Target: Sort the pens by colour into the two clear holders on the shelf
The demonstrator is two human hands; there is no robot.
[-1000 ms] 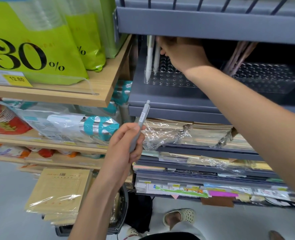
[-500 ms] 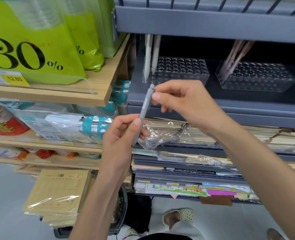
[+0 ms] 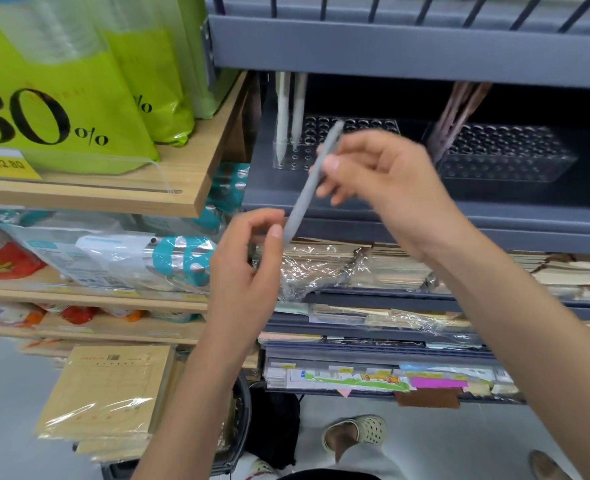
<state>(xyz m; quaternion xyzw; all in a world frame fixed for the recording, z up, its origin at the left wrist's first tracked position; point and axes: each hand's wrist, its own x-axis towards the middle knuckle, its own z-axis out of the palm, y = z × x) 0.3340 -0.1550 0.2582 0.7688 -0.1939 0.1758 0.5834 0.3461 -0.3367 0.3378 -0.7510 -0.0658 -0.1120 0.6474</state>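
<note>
A grey pen [image 3: 307, 188] slants upward in front of the grey shelf. My right hand [image 3: 383, 181] pinches its upper half. My left hand [image 3: 248, 268] is just below, fingers loosely curled, thumb tip beside the pen's lower end. Behind the pen, the left clear holder [image 3: 373, 124] holds two white pens [image 3: 281, 116] at its left end. The right clear holder [image 3: 508, 157] holds a few pinkish-brown pens [image 3: 456, 112] that lean at its left end. Both holders' other holes are open.
The grey shelf lip [image 3: 425, 202] runs below the holders, and another shelf [image 3: 390, 53] hangs low above them. Wrapped paper stacks [image 3: 356, 268] fill the lower shelves. Green bags [image 3: 79, 81] sit on a wooden shelf to the left. A basket [image 3: 238, 427] stands on the floor.
My right hand came out of the shelf, down to the grey pen, and took hold of it. The pen has slid upward out of my left hand's grip.
</note>
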